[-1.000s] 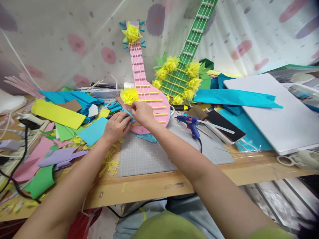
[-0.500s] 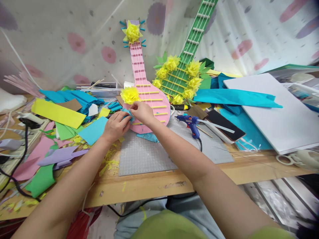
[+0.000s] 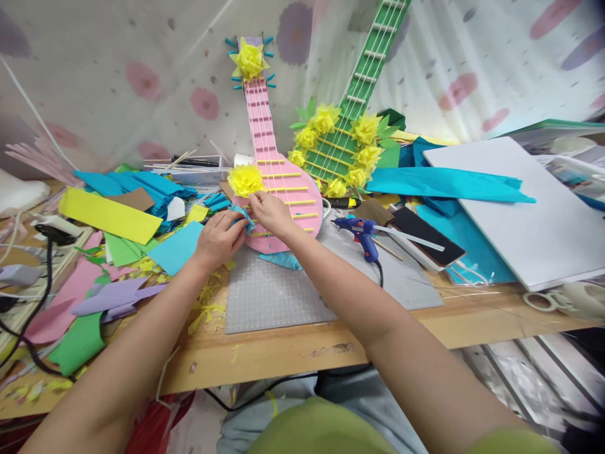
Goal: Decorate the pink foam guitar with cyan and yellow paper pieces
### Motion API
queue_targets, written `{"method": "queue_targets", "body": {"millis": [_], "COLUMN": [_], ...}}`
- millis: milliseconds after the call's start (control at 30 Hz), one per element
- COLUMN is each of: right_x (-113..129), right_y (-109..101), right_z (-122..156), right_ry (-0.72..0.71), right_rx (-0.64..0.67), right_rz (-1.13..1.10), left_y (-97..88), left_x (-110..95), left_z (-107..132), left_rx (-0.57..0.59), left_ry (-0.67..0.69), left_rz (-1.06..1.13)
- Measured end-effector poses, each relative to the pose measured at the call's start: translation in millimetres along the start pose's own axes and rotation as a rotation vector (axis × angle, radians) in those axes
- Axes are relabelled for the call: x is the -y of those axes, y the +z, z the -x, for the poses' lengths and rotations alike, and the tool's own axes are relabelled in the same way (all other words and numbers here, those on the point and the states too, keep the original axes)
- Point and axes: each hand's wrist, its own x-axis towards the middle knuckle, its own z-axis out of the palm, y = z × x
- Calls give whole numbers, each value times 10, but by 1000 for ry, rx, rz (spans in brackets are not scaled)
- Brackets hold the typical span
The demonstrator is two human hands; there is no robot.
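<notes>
A pink paper lute with yellow frets and white strings leans upright at the back of the table. Yellow paper flowers decorate its head and its body's left edge. At the lower left of that body, just under the yellow flower, my left hand is closed on a crumpled piece of blue crepe paper. My right hand touches the same spot from the right, its fingers pinched together beside the blue paper. Whatever lies between those fingertips is too small to make out.
A green paper lute leans behind to the right. On the grey cutting mat lie a blue glue gun and blue paper. To the left are paper scraps and a power strip; at right, a white board and tape rolls.
Both hands stay almost in place at the blue crepe paper. The whole view has shifted very slightly; nothing else visibly moves.
</notes>
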Motion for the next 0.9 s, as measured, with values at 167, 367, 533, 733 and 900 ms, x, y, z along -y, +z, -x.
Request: {"method": "queue_targets", "body": {"millis": [167,367,533,733,900], "right_x": [26,39,55,13,-230], "right_y": [-2,6,10,-22,-170], "right_z": [-9,-25,-32,8,211], "right_ry": [-16,-27,-37,-59,-69], "right_rx": [8,12,7,-16,-110], "right_rz": [-10,-23,-13,-49,-131], "left_y": [-1,-4,-7,-44,-80], "left_x": [4,6,6,-9,-76], "left_z": [-6,-9,-10,-7,19], "left_rx": [-21,-14,-21,-28,-118], "left_ry": [18,22,26,12,-64], "left_rz": [-29,-16,-1,15,-18]}}
